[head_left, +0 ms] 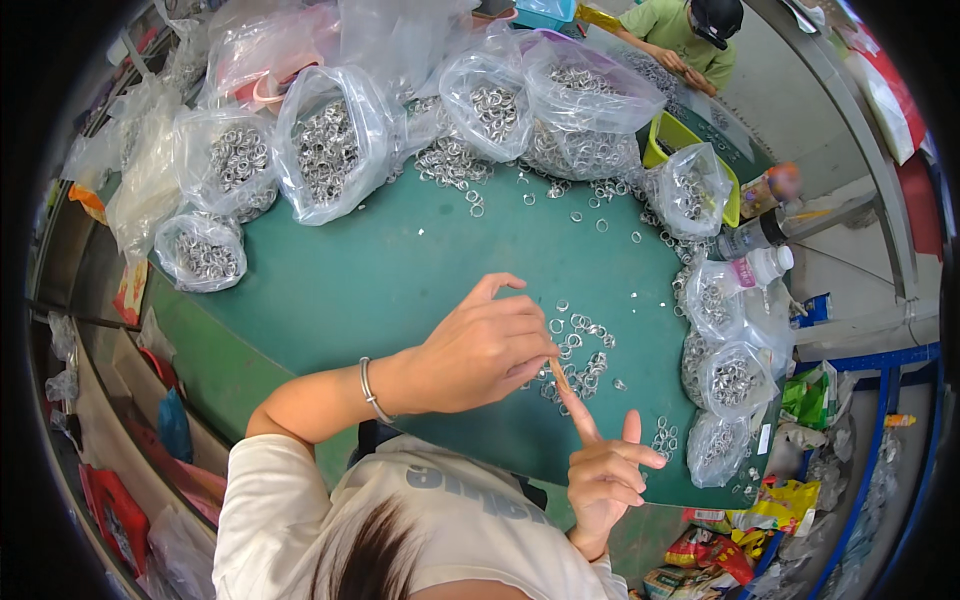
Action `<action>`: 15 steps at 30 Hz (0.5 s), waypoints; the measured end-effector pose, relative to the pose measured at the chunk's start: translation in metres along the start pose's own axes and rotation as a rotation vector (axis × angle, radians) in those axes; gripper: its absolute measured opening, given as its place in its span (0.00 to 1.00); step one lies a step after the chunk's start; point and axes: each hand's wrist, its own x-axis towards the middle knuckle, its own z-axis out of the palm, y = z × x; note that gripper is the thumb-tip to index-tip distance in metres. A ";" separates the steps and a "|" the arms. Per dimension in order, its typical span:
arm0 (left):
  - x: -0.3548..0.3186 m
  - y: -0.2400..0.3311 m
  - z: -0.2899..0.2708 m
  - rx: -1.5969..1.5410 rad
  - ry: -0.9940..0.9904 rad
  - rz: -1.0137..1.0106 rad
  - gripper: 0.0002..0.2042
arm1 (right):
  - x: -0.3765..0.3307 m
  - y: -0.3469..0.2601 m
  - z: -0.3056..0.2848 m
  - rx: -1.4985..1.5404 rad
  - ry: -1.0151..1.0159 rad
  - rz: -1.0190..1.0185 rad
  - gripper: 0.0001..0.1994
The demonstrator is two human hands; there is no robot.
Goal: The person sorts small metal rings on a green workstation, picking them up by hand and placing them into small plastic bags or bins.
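My left hand point(490, 345), with a silver bangle point(368, 388) at its wrist, reaches across above the green table. Its fingertips pinch a narrow tan strip, perhaps tape point(561, 376), at the tip of my right index finger. My right hand point(608, 480) has the index finger stretched out toward the left hand. Its thumb and other fingers are apart, some of them bent, and no object shows between them. Just beyond the fingertips lies a loose pile of silver rings point(590, 372). A smaller group of rings point(664, 437) is to the right of my right hand.
Clear plastic bags of rings point(326, 150) line the table's far edge, and more bags point(735, 380) stand along the right. Loose rings point(455, 160) spill near them. A green bin point(733, 203) and a bottle point(765, 266) are at the right. Another person point(685, 45) works beyond the table.
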 end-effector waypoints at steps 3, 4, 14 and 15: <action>0.002 0.002 -0.002 0.033 -0.007 -0.003 0.11 | 0.000 -0.001 0.000 -0.032 -0.003 0.018 0.38; 0.003 0.001 -0.005 0.083 0.012 -0.029 0.11 | 0.000 0.000 0.001 -0.052 -0.010 0.000 0.37; -0.004 -0.001 0.006 -0.923 -0.140 -0.735 0.07 | 0.001 -0.010 0.000 -0.339 -0.131 0.150 0.34; -0.007 -0.002 0.010 -1.094 -0.159 -0.790 0.08 | 0.000 -0.012 -0.001 -0.393 -0.143 0.187 0.34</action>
